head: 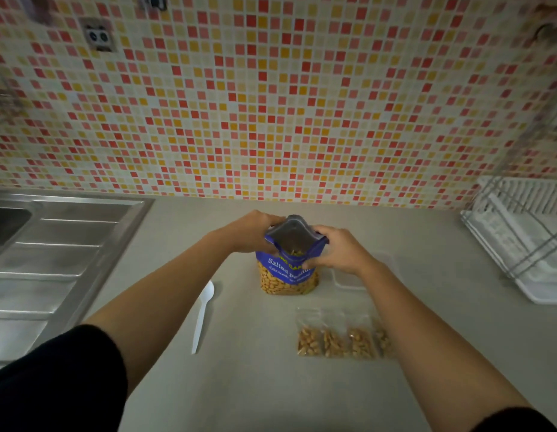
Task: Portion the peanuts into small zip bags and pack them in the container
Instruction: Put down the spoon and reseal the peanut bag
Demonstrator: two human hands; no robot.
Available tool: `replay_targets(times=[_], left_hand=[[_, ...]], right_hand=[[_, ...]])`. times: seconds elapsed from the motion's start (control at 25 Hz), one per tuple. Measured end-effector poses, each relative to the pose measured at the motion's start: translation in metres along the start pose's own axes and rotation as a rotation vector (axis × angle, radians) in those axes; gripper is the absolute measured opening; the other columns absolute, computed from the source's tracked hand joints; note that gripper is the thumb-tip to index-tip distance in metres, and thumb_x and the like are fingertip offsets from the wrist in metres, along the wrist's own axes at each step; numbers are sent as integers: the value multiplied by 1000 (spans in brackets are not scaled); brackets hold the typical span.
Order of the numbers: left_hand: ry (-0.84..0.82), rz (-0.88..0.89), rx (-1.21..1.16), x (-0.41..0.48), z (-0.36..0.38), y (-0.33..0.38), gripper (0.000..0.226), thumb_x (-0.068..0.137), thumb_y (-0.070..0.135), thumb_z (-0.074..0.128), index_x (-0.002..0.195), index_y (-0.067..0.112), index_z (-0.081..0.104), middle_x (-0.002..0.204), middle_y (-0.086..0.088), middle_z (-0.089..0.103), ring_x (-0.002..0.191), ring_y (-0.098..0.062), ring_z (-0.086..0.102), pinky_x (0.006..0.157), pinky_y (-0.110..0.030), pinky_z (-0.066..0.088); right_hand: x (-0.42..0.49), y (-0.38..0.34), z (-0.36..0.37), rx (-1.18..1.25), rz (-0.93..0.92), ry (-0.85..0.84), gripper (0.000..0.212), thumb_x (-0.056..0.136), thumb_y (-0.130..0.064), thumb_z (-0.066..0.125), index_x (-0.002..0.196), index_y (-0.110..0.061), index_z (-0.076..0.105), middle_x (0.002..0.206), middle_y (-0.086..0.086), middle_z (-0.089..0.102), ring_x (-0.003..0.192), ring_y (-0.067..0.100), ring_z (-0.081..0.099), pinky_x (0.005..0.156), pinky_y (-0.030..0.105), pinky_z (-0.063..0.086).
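A blue bag of salted peanuts [288,275] stands upright on the grey counter, its mouth spread wide. My left hand [250,232] grips the left side of the bag's top and my right hand [336,249] grips the right side. Several small zip bags [339,338] holding peanuts lie in a row in front of the big bag, partly hidden by my right forearm. A clear plastic container [349,280] sits to the right of the bag, behind my right wrist. A white plastic spoon [203,316] lies to the left.
A steel sink and drainboard [53,260] fill the left side. A white dish rack [520,235] stands at the right edge. A mosaic tiled wall [271,104] rises behind the counter.
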State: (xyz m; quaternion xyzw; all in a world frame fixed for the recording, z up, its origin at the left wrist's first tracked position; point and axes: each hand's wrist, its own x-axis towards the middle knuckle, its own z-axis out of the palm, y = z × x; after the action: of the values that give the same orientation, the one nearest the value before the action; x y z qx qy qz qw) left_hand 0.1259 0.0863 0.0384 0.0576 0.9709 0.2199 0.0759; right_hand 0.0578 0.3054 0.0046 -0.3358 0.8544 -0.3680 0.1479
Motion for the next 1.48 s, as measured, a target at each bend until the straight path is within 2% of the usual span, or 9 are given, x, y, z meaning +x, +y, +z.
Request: replay_targets(times=[0.2,0.36,0.48,0.56,0.72,0.88,0.96,1.16,1.48], left_hand=[[-87,41,203,13,-12,-11,48,86,19,62,132,18,49,124,-4,61,109,-19,55,87,-29,47],[-137,66,221,13,-15,-23,26,91,20,55,116,13,59,113,-6,65,94,-12,53,79,-25,44],[-155,10,144,16,-16,-33,25,91,24,56,114,12,58,112,-6,64,95,-12,53,78,-24,43],[-188,-34,104,20,-16,-34,29,91,24,57,117,12,57,116,-7,61,101,-17,54,80,-26,42],[-258,-79,174,36,-19,-21,29,88,26,58,114,13,57,116,-6,60,97,-18,54,78,-29,44],[-150,47,198,58,-3,19,31,88,38,56,109,15,61,95,2,59,86,-15,55,71,-26,42],[-116,85,216,69,12,38,26,90,31,53,103,11,62,89,-2,59,85,-19,56,69,-27,39],[-49,128,232,74,21,36,23,92,27,52,101,9,64,98,-10,66,89,-23,56,75,-33,41],[74,193,464,37,6,-22,32,95,41,43,108,17,60,109,0,64,106,-18,50,85,-34,35]], right_hand=[[16,8,-13,-24,-25,-20,44,71,-17,79,113,-12,67,103,-2,69,93,7,62,80,25,51],[27,18,-18,-34,20,-59,16,79,-20,73,90,-9,73,61,-15,63,58,-9,56,59,16,39],[37,25,-19,55,119,-99,12,83,-24,69,88,-13,70,70,-12,65,66,-2,59,62,19,43],[38,32,-15,255,202,-99,7,85,-22,67,84,-15,65,78,-2,67,69,3,63,68,21,49],[31,40,-6,576,291,-78,4,90,-14,59,85,-13,60,85,5,65,76,7,65,72,17,54],[28,40,-13,476,231,-72,4,87,-18,63,85,-15,63,88,14,64,86,19,63,85,32,53],[29,42,-14,391,214,-47,6,86,-19,65,85,-13,67,84,18,64,80,19,61,78,31,51],[31,42,-13,73,160,94,13,82,-21,69,86,-10,73,62,-1,58,57,5,48,58,21,36],[27,43,-10,127,158,124,16,83,-17,69,93,-6,72,76,3,67,66,4,59,63,17,44]])
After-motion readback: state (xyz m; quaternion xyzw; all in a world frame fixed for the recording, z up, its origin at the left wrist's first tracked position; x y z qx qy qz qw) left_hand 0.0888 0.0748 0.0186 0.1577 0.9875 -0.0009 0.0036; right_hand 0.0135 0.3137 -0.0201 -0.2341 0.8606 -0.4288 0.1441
